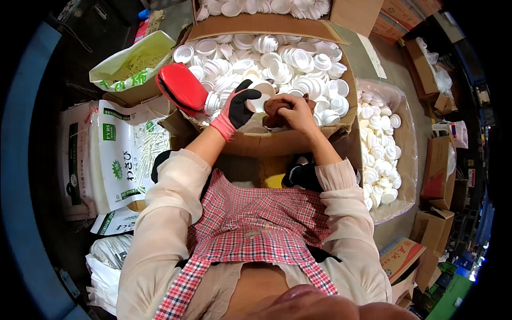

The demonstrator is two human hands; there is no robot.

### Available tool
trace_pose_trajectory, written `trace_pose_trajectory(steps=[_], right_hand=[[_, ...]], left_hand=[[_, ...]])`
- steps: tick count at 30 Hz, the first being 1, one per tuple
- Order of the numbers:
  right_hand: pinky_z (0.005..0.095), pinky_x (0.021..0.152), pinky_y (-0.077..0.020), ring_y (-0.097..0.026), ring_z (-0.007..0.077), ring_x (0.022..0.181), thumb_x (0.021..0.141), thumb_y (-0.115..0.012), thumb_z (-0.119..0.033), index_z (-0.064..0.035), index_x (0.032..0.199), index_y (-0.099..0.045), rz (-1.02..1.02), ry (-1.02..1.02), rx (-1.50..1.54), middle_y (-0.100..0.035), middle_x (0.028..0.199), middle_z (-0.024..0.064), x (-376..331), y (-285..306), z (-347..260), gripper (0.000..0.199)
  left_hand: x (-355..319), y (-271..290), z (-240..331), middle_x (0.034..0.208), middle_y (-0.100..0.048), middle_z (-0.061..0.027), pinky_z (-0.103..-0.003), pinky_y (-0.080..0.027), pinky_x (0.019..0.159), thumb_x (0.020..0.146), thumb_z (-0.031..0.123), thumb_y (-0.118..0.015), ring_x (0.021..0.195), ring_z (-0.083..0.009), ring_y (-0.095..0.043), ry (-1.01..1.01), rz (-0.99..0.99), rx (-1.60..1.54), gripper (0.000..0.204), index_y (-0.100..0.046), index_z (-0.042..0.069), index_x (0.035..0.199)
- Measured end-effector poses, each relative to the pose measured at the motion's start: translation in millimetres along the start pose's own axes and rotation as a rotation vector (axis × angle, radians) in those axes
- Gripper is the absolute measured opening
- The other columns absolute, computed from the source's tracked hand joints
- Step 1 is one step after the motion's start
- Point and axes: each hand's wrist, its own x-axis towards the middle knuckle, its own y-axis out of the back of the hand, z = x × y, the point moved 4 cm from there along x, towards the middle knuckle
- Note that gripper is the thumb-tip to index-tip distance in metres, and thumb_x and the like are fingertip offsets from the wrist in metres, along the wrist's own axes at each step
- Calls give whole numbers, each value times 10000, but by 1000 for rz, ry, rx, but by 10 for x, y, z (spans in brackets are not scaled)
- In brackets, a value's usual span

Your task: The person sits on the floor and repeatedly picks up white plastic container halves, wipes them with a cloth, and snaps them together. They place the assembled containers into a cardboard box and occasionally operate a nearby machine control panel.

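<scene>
My left hand [239,109], in a red glove with black fingers, is closed on a pale round plastic lid [262,95] over the near edge of a large cardboard box [261,142]. My bare right hand [296,113] sits just to the right, its fingers closed round a small brown, crumpled-looking piece [274,108] close to the lid. Whether this piece is cloth cannot be made out. Many loose white round lids [277,66], some nested in short rows, fill the box beyond my hands. A red pouch-like thing [183,88] lies across its left corner.
On the left, an open white bag [136,63] holds thin pale sticks; more sticks [151,152] lie on a printed white sack [114,154]. To the right, a plastic-lined box holds cream-white round pieces [382,154]. Another box of white lids [261,6] stands at the far side.
</scene>
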Motion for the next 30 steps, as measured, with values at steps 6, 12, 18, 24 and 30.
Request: trace_pose_trajectory(steps=[6, 12, 18, 24, 30], right_hand=[[288, 785, -450, -589, 221, 868, 676, -566, 88, -21, 960, -622, 370, 297, -320, -598, 862, 88, -136, -3, -415, 309], [315, 741, -469, -575, 265, 865, 638, -572, 115, -34, 1001, -610, 216, 468, -295, -540, 904, 111, -238, -249, -628, 394], [359, 704, -473, -554, 293, 814, 643, -596, 64, -36, 973, -594, 350, 600, -501, -515, 867, 120, -136, -135, -736, 345], [354, 705, -461, -574, 304, 814, 733, -561, 25, -11, 939, -596, 417, 203, -152, -557, 848, 153, -60, 23, -361, 212], [357, 664, -471, -607, 274, 706, 690, -574, -42, 12, 858, -626, -127, -128, -284, -623, 755, 179, -182, -4, 149, 184]], left_hand=[[294, -221, 275, 1199, -531, -206, -445, -451, 943, 861, 206, -503, 1113, -352, -529, 491, 203, -1369, 462, -391, 46, 1279], [280, -346, 149, 1030, -614, -149, -380, -500, 838, 828, 651, -442, 921, -251, -618, 767, 76, -1327, 732, -516, -2, 1149], [69, -517, 134, 783, -553, -50, -288, -451, 624, 861, 402, -534, 705, -193, -546, 465, -47, -815, 340, -551, 66, 912], [219, -281, 699, 929, -550, -115, -325, -446, 774, 820, 106, -529, 877, -241, -552, 13, 84, 290, 234, -553, 15, 1034], [170, 178, 409, 1035, -610, -148, -349, -492, 847, 911, 137, -433, 963, -245, -602, 117, 202, -106, 272, -509, -24, 1116]])
